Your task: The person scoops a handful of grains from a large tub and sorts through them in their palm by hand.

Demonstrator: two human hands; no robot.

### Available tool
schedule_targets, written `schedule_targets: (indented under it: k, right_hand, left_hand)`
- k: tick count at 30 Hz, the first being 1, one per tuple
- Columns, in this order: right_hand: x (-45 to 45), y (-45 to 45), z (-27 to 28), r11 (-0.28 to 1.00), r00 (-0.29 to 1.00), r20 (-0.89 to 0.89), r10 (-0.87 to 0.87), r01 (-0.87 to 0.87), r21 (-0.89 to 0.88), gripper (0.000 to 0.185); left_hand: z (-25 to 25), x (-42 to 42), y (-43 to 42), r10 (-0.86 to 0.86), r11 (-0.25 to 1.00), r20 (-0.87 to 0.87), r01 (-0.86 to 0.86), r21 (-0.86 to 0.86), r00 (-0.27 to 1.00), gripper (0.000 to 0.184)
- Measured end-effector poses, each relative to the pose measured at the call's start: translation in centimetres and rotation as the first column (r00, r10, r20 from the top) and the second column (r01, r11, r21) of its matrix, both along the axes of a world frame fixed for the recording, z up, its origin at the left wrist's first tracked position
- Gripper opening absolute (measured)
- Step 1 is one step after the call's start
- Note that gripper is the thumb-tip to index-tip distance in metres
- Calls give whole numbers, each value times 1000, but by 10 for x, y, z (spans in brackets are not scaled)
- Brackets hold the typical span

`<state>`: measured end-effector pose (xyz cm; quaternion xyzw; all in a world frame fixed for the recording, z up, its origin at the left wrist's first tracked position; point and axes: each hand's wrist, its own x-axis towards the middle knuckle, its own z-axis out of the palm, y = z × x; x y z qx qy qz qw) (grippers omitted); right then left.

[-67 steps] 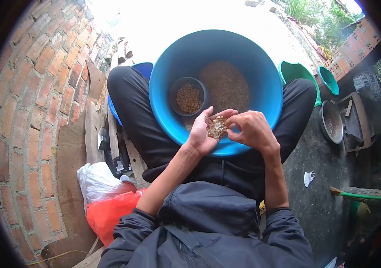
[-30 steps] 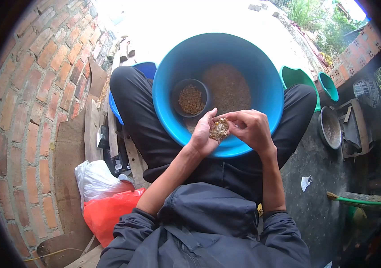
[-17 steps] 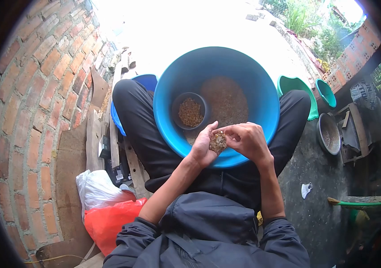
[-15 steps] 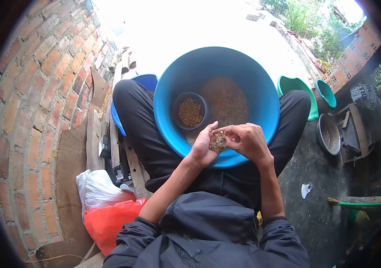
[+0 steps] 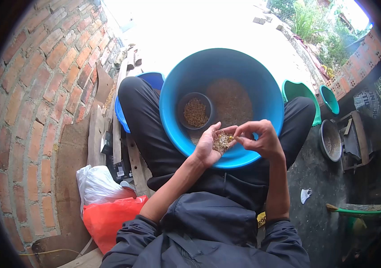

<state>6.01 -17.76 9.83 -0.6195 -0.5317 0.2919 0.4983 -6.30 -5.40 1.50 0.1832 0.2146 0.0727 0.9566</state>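
My left hand (image 5: 207, 145) is palm up over the near rim of a large blue tub (image 5: 179, 138), cupped around a clump of pale brown, stringy material (image 5: 221, 142). Just right of the clump, my right hand (image 5: 262, 138) has its thumb and forefinger pinched on a small yellowish piece. Inside the tub a small dark bowl (image 5: 208, 107) holds tan pieces (image 5: 195, 112). Beside the bowl, fine brown material (image 5: 230, 102) covers part of the tub's bottom.
White (image 5: 99, 184) and red plastic bags (image 5: 112, 219) lie at the left, near a brick wall (image 5: 34, 129). At the right are green basins (image 5: 297, 90), a metal basin (image 5: 330, 140), a white mask (image 5: 305, 195) and a green-handled tool (image 5: 355, 211).
My right hand has lifted slightly away from the clump, with a small yellowish piece now showing at its fingertips. The whole view has shifted slightly.
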Motion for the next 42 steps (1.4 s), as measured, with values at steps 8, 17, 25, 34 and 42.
schedule_targets:
  k: [8,17,25,34,42]
  right_hand:
    - [16,65,0,989,997,-61,44,-35,143,12]
    - [1,72,-27,975,971,85,-223,223,11,23]
    - [-13,21,-35,962,950,-188,-249,265,68,17]
    - [-17,21,-44,986,939,314,-143,162,-34,17]
    - [-24,27,-52,977,819,532,-215,177,122,15]
  left_hand:
    - [-4,5,-2,-19,999,86,21,-29,996,56]
    - [-2,1,-3,26,998,36,-24,-66,999,56]
    - [-5,0,0,55,997,28,-53,-57,998,61]
    - [-19,-1,5,24,1000,69,-25,13,997,57]
    - [-19,-1,6,2,999,75,-5,32,997,55]
